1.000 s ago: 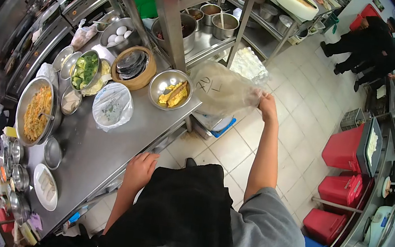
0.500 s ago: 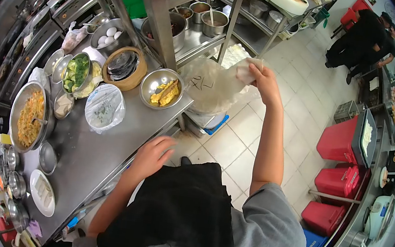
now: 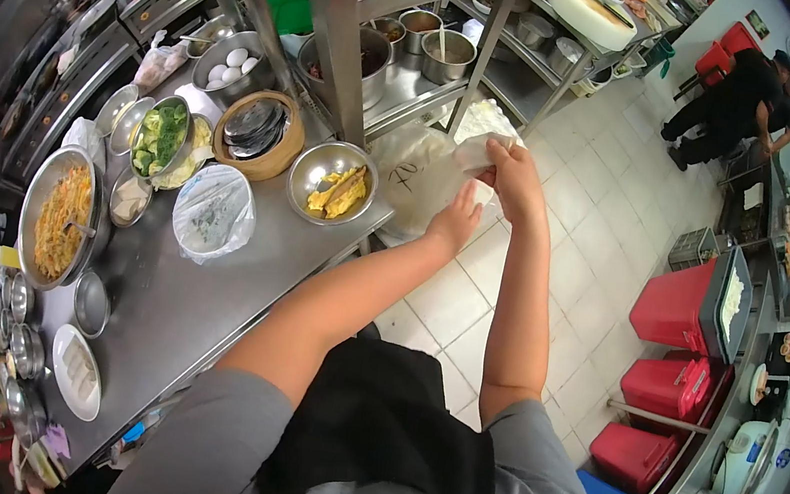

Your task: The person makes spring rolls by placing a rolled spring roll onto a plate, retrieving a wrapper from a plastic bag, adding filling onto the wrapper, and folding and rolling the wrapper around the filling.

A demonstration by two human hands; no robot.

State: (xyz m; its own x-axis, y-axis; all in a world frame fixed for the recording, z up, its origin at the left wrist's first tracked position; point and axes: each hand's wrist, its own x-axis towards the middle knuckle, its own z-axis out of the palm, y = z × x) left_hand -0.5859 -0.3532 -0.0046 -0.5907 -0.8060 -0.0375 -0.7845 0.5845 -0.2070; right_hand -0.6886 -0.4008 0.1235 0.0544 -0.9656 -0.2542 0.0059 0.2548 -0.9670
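A large translucent plastic bag (image 3: 411, 170) with dark handwriting on its side hangs beyond the corner of the steel table. Its gathered top is pinched between the thumb and fingers of my right hand (image 3: 518, 189). My left hand (image 3: 457, 219) is just below and to the left, its fingers stretched up against the bag near the neck; whether they grip the plastic I cannot tell. Nearest to my left forearm on the table, a metal bowl (image 3: 368, 164) contains yellow pieces of food. What the bag contains is not clear.
The steel table (image 3: 188, 319) carries a round wooden container (image 3: 293, 147), a bowl of broccoli (image 3: 160, 138), a bowl of eggs (image 3: 236, 66), a plastic-covered bowl (image 3: 215, 212) and a large bowl of shredded food (image 3: 63, 226). Red bins (image 3: 666, 384) line the right. Two people (image 3: 728, 107) stand at the back right.
My left hand has moved from beside the table edge up and right to the bag. My right hand keeps hold of the bag's top and has come slightly lower.
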